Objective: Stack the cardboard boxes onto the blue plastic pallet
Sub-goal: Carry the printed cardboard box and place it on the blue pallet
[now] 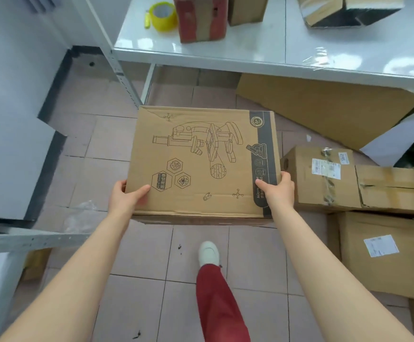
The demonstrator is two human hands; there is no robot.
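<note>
My left hand (130, 193) and right hand (276, 187) clamp the microscope box (201, 161) mid-frame; boxes on the floor (324, 178) at right could trip me.

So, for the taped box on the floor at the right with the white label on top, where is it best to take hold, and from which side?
Probably by its two short ends, coming down from above. The taped box lies flat on the floor; another carton seems pressed against its right end, so slide it clear first. Both hands, left hand and right hand, are now full with the microscope box.
</note>
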